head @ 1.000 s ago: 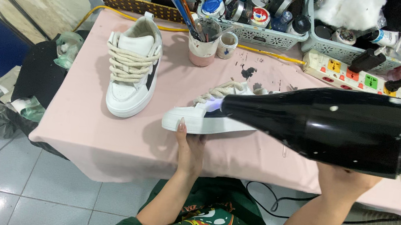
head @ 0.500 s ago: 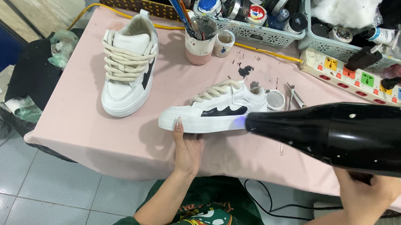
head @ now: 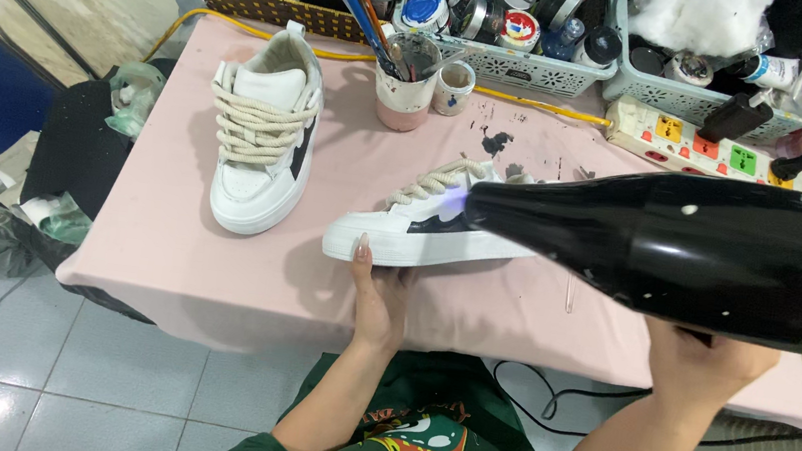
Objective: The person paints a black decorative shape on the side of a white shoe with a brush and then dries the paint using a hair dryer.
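Black hair dryer (head: 680,249): gripped from below by our right hand (head: 702,363), fingers closed round its handle, nozzle aimed at the near sneaker (head: 426,230).
White sneaker with a dark side patch, lying on its side on the pink tablecloth (head: 215,265): our left hand (head: 378,293) rests flat and open along its sole, fingertips touching the edge, not clasping.
Second white sneaker (head: 262,144): upright, well to the left, untouched.
Cup of brushes (head: 407,80): behind both, beside a power strip (head: 721,151).
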